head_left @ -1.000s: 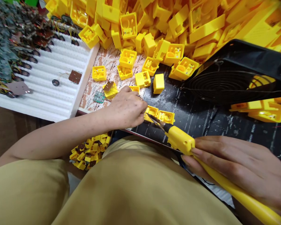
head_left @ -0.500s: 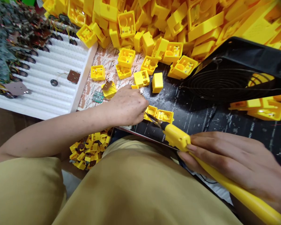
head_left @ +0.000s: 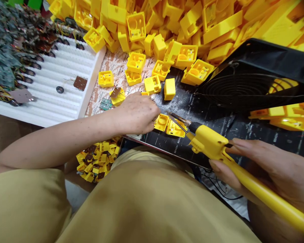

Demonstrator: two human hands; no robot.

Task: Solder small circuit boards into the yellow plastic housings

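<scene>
My right hand (head_left: 268, 172) grips a yellow soldering iron (head_left: 212, 143) with a trigger-like body. Its thin metal tip points left, over two small yellow plastic cases (head_left: 161, 122) lying at the table's near edge. My left hand (head_left: 139, 113) is curled just left of those cases, its fingertips turned down and mostly hidden; what they pinch does not show. Beside the left wrist lie a yellow case with a brown circuit board (head_left: 116, 92) on it and a green circuit board (head_left: 105, 104).
A big heap of yellow cases (head_left: 164, 17) fills the back. At right stands a black fan (head_left: 243, 81). A white ribbed tray (head_left: 66, 67) at left bears many wired boards and small round speakers. Below the left arm sits a pile of filled yellow cases (head_left: 98, 160).
My right hand has drawn the soldering iron back to the right, away from my left hand. The right-hand yellow case near the tip has turned slightly. My left hand stays almost still.
</scene>
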